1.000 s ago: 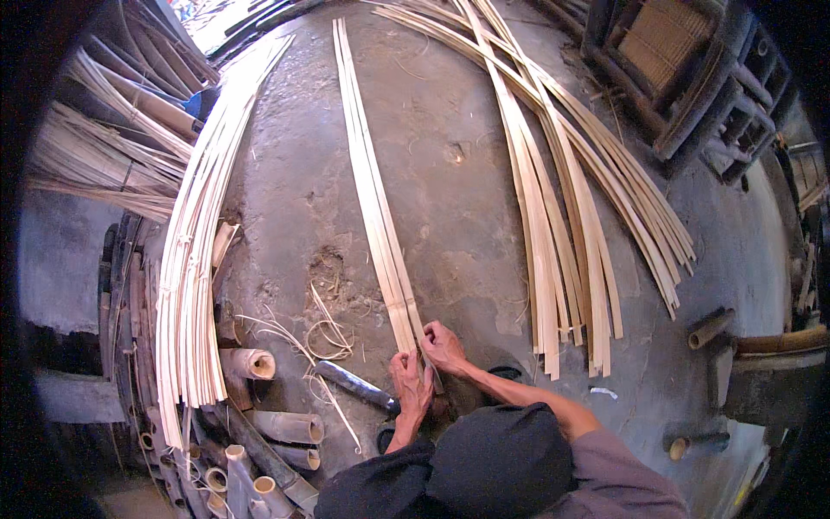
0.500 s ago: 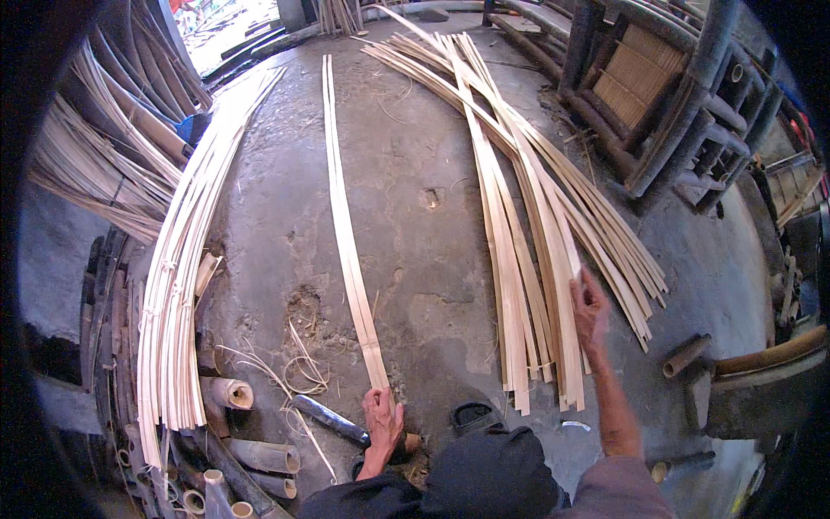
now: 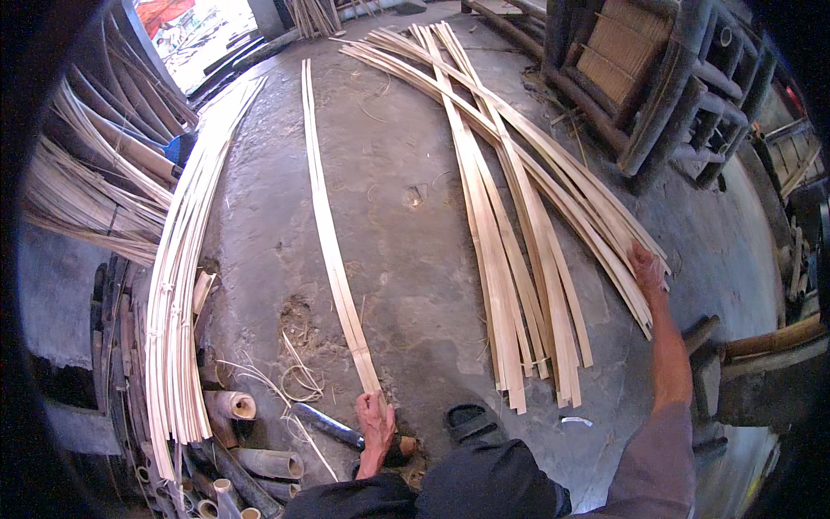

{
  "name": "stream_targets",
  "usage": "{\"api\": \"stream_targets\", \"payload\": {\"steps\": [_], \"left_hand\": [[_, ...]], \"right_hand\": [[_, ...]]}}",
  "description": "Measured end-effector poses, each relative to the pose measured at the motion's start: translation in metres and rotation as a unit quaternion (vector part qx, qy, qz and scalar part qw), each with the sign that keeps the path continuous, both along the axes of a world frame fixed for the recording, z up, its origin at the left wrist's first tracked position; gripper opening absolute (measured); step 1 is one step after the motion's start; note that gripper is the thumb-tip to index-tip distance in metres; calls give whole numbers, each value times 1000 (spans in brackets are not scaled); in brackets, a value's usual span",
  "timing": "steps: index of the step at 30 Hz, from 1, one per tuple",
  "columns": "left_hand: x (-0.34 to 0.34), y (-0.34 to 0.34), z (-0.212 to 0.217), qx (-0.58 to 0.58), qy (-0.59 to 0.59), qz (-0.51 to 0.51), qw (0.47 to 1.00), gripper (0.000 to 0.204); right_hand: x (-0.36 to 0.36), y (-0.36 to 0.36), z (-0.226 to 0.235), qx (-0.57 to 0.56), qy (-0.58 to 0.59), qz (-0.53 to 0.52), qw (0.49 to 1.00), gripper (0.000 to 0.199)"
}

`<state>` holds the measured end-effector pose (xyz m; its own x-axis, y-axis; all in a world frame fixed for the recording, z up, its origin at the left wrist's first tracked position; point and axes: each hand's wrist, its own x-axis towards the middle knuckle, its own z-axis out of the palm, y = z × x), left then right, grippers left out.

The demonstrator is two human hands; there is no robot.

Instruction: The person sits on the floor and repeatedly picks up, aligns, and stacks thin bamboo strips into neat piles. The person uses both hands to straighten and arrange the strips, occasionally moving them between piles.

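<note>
Looking right across, and reading no text, label, brand, number or sign anywhere in view just now

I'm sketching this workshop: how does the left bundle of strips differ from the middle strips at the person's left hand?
The left bundle has many strips; the middle strips are only a few. The left bundle spreads wider than the middle strips. No hand touches the left bundle; the left hand holds the middle strips' near end. Both are pale and long.
</note>
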<state>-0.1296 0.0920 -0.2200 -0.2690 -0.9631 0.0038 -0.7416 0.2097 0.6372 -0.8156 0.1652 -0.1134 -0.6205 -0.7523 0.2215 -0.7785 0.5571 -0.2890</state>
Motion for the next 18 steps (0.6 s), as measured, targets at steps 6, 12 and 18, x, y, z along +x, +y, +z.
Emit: {"api": "stream_targets", "payload": {"steps": [6, 12, 18], "left_hand": [[2, -1, 1, 0, -10, 11, 1000, 41], [0, 4, 7, 22, 35, 69, 997, 38], [-4, -3, -2, 16, 23, 78, 997, 36]], "right_hand": [[-44, 10, 13, 120, 94, -80, 985, 48], [-73, 5, 2, 178, 205, -132, 953, 48], [-22, -52, -66, 94, 161, -26, 982, 52]]}}
